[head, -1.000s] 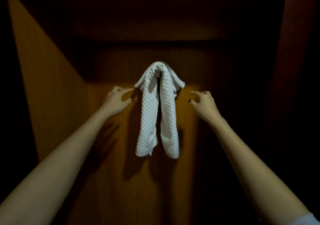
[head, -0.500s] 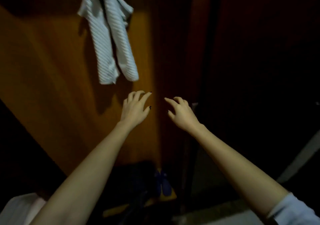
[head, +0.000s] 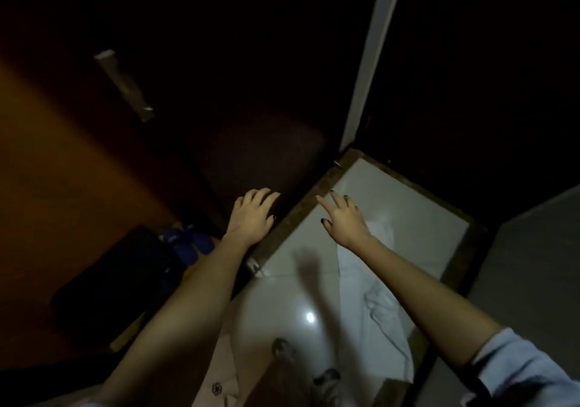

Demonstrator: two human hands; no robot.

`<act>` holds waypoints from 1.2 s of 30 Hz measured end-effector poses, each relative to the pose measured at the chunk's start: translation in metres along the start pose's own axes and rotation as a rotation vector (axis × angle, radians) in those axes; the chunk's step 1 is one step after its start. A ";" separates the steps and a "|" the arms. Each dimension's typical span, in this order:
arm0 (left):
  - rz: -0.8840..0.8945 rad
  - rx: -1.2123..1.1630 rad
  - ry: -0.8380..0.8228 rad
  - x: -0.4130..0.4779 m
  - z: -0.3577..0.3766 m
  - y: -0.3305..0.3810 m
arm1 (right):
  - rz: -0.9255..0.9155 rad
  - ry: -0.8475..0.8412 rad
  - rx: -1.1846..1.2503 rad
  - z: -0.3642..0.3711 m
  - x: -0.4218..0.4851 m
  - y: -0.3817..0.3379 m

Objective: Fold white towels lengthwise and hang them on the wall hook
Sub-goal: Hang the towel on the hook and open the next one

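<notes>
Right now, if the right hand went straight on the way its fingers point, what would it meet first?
Probably the dark threshold strip edging the pale floor, just ahead of the right hand; depth is unclear.

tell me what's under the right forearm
A crumpled white towel lies on the floor tile beneath the right forearm. The arm covers its middle, so its full shape can't be seen.

place: dim indoor living quarters, home or guest room, at a doorway | evidence: glossy white tiled floor (head: 405, 199) edged by a dark threshold (head: 295, 218); wood-panelled wall (head: 47, 187); dark door with metal handle (head: 124, 85); blue slippers (head: 185, 243) by the wall
</notes>
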State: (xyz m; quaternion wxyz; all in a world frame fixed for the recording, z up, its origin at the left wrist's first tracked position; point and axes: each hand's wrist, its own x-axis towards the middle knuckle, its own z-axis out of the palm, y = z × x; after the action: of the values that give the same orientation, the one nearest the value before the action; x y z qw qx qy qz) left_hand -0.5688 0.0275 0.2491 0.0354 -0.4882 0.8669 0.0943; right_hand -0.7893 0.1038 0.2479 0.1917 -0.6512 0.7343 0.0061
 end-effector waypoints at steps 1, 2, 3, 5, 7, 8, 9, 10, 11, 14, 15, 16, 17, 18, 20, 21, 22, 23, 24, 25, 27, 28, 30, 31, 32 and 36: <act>0.044 -0.007 -0.032 0.004 0.015 0.016 | 0.059 -0.015 0.020 0.013 -0.012 0.020; 0.085 -0.011 -0.062 0.007 0.030 0.032 | 0.121 -0.031 0.051 0.027 -0.023 0.039; 0.124 -0.007 -0.085 0.009 0.044 0.047 | 0.184 -0.045 0.082 0.043 -0.035 0.057; 0.197 0.016 -0.122 0.012 0.075 0.077 | 0.292 -0.077 0.125 0.074 -0.057 0.091; 0.256 0.031 -0.170 0.014 0.108 0.105 | 0.390 -0.116 0.162 0.108 -0.078 0.122; 0.277 0.035 -0.194 0.016 0.125 0.117 | 0.440 -0.131 0.177 0.125 -0.086 0.136; 0.296 0.035 -0.223 0.017 0.141 0.129 | 0.487 -0.149 0.194 0.141 -0.095 0.150; 0.319 0.036 -0.255 0.019 0.158 0.140 | 0.529 -0.169 0.216 0.157 -0.104 0.162; 0.344 0.039 -0.280 0.021 0.175 0.149 | 0.563 -0.183 0.234 0.172 -0.112 0.173; 0.440 0.046 -0.324 0.036 0.225 0.177 | 0.640 -0.176 0.263 0.219 -0.130 0.206; 0.476 0.054 -0.327 0.043 0.244 0.186 | 0.664 -0.164 0.268 0.234 -0.131 0.217; 0.510 0.065 -0.323 0.051 0.263 0.195 | 0.684 -0.155 0.269 0.250 -0.131 0.229; 0.543 0.078 -0.318 0.059 0.281 0.203 | 0.703 -0.147 0.274 0.265 -0.130 0.241; 0.575 0.090 -0.312 0.067 0.300 0.212 | 0.726 -0.138 0.289 0.281 -0.127 0.254; 0.635 0.111 -0.287 0.086 0.340 0.226 | 0.785 -0.107 0.332 0.313 -0.116 0.280; 0.660 0.117 -0.276 0.095 0.361 0.232 | 0.813 -0.087 0.356 0.330 -0.110 0.292; 0.684 0.124 -0.269 0.105 0.382 0.237 | 0.837 -0.065 0.379 0.347 -0.102 0.305; 0.707 0.133 -0.264 0.115 0.403 0.242 | 0.852 -0.046 0.395 0.365 -0.095 0.318; 0.730 0.146 -0.260 0.124 0.424 0.247 | 0.859 -0.028 0.404 0.384 -0.087 0.330; 0.748 0.161 -0.259 0.133 0.446 0.250 | 0.860 -0.010 0.408 0.404 -0.079 0.342; 0.770 0.177 -0.266 0.150 0.491 0.253 | 0.858 0.030 0.414 0.445 -0.064 0.362; 0.780 0.179 -0.271 0.158 0.515 0.254 | 0.857 0.048 0.418 0.467 -0.056 0.371; 0.806 0.190 -0.287 0.173 0.563 0.255 | 0.864 0.058 0.447 0.510 -0.040 0.388; 0.821 0.195 -0.288 0.182 0.586 0.255 | 0.872 0.058 0.485 0.530 -0.031 0.397; 0.839 0.201 -0.280 0.193 0.609 0.255 | 0.883 0.062 0.533 0.550 -0.021 0.408; 0.928 0.191 -0.245 0.245 0.694 0.260 | 0.929 0.279 0.735 0.620 0.022 0.452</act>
State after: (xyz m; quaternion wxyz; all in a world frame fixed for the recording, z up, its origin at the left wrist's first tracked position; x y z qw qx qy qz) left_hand -0.9398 0.0910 -0.4348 0.1362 -0.0300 0.9872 0.0769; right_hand -1.0548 0.3120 -0.4417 0.2834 -0.1482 0.9139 -0.2501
